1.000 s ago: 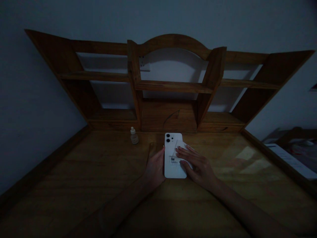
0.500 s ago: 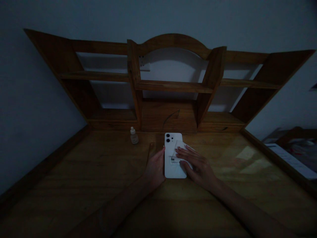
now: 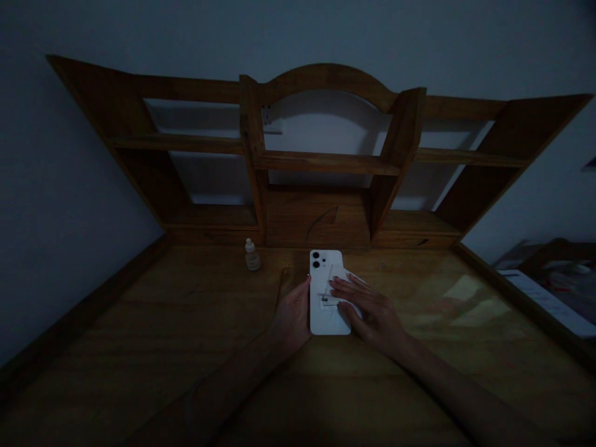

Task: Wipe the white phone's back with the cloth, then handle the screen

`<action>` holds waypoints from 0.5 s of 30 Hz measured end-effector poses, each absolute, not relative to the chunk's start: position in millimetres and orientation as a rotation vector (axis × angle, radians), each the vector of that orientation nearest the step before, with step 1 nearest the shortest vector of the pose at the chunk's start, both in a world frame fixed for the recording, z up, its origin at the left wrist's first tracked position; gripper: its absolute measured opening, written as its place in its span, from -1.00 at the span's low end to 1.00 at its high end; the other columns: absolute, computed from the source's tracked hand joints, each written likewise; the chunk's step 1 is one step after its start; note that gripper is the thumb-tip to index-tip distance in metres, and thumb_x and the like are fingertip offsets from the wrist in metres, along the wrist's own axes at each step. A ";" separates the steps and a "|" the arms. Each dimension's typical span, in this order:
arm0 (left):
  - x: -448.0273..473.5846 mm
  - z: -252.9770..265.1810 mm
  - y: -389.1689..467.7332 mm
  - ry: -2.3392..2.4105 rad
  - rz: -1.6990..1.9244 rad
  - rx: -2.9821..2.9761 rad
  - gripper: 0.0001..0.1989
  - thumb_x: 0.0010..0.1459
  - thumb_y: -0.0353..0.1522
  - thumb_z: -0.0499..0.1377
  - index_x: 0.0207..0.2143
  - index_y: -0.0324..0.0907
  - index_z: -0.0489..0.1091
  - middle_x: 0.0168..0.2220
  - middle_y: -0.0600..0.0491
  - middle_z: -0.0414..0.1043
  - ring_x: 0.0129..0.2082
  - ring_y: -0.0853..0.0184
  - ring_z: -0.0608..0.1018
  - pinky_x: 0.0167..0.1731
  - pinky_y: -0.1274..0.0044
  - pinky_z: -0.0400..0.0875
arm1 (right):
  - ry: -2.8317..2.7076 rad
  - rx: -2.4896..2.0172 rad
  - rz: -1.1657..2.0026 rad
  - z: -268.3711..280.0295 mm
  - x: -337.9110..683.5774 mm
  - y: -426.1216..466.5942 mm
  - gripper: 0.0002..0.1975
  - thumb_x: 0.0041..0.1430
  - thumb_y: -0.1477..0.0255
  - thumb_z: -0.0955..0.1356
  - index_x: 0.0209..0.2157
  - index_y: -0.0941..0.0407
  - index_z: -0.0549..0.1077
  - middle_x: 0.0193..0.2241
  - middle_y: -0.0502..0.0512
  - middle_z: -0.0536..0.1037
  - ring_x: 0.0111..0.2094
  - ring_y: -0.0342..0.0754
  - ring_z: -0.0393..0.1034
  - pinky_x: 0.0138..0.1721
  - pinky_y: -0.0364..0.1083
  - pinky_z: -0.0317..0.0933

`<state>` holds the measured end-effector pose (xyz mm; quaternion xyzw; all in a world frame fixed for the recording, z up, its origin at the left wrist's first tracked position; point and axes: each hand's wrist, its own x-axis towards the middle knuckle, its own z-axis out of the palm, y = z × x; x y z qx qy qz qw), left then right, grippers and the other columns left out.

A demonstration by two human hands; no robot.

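1. So, the white phone (image 3: 317, 282) is being held back side up, with its camera end pointing at the wooden shelf unit (image 3: 326, 162); whether it's being lifted off the tabletop (image 3: 186, 323) can't be told.
2. Its left edge is being braced by the left hand (image 3: 293, 316). The finger wrap is being hidden, so no idea how tight the grip is.
3. A thin white sheet (image 3: 339, 271) (cloth or paper, can't tell) is being pressed onto the back by the right hand (image 3: 367, 310); pinched too? Not clear. The hands are staying apart, phone between.
4. My guess: the back is being wiped or covered.
5. For the next move, light, even pressure is probably being called for, with the left edge being braced.
6. The wood grain is being dimmed by poor light; a small bottle (image 3: 252, 257) is standing near the shelf unit.
7. A wall socket (image 3: 266, 118) is being framed behind; papers (image 3: 544, 301) are lying off right.
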<state>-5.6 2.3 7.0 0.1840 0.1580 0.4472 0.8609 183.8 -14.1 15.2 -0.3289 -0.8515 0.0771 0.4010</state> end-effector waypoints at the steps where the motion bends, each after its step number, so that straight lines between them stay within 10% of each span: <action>1: -5.9 7.4 1.7 0.332 0.939 0.386 -0.58 0.27 -0.29 -0.08 0.09 -0.19 0.36 -0.09 -0.12 0.48 0.04 0.10 0.44 0.10 0.30 0.28 | -2.155 -0.828 0.195 15.4 183.9 -14.1 -0.63 0.29 0.51 0.30 0.10 -0.01 0.42 0.10 0.07 0.47 0.16 0.06 0.33 0.25 0.23 0.13; 15: -1.9 27.5 -5.2 0.337 0.886 0.385 -0.56 0.30 -0.31 -0.06 0.18 -0.21 0.26 -0.06 -0.13 0.47 0.01 0.08 0.49 0.06 0.27 0.31 | -2.147 -0.809 0.202 17.6 183.3 -14.2 -0.63 0.29 0.51 0.29 0.09 -0.02 0.43 0.09 0.07 0.49 0.13 0.06 0.36 0.23 0.25 0.15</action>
